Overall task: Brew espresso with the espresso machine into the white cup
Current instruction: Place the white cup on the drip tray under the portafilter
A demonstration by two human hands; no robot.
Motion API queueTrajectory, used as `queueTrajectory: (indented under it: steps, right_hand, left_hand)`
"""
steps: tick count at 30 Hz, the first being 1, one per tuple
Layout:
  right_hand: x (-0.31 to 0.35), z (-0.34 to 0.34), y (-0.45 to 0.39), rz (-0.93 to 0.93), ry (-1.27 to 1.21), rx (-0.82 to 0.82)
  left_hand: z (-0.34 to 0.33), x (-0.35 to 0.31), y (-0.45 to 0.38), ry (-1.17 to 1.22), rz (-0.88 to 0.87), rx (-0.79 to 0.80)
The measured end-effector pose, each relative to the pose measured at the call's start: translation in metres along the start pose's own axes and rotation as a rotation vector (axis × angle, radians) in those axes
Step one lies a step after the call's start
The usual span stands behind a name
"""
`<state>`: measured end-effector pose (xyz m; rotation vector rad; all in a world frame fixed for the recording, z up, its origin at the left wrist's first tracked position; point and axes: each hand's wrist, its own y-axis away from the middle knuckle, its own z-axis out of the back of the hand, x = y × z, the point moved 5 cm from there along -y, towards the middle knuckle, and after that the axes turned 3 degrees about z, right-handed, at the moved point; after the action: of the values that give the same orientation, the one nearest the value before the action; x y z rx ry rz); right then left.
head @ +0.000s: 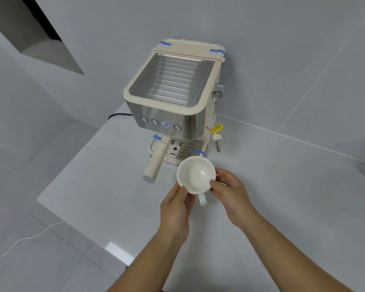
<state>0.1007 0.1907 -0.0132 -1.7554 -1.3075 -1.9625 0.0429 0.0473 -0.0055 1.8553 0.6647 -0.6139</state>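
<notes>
A cream and steel espresso machine (pixel 173 89) stands at the back of a white counter (pixel 114 175), against the wall. One of its front buttons (pixel 165 124) glows blue. Its portafilter handle (pixel 155 160) sticks out toward me on the left, over the drip tray (pixel 182 153). The white cup (pixel 195 173) is empty and sits just in front of the drip tray, handle pointing toward me. My left hand (pixel 175 207) grips the cup's near-left side. My right hand (pixel 230 192) grips its right side.
A steam wand (pixel 217 142) with a yellow tag hangs on the machine's right side, below a steel knob (pixel 218 91). A black power cord (pixel 118 115) runs behind the machine. A white cable (pixel 23 239) lies on the floor at the left.
</notes>
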Motion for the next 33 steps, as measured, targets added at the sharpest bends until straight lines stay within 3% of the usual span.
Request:
queueTrajectory:
  steps: [6, 12, 20, 33]
  right_hand:
    - [0.006, -0.031, -0.018, 0.066, 0.060, 0.053]
    - [0.010, -0.040, -0.040, 0.086, 0.031, -0.050]
    - [0.017, -0.055, -0.056, 0.146, 0.163, -0.044]
    - [0.025, -0.070, -0.074, 0.196, 0.209, -0.051]
  left_hand:
    - [0.000, -0.016, -0.019, 0.083, -0.116, -0.034]
    - [-0.006, -0.018, -0.042, 0.160, -0.160, -0.105]
    - [-0.013, -0.017, -0.059, 0.216, -0.190, -0.208]
    - [-0.022, -0.028, -0.068, 0.140, -0.215, -0.275]
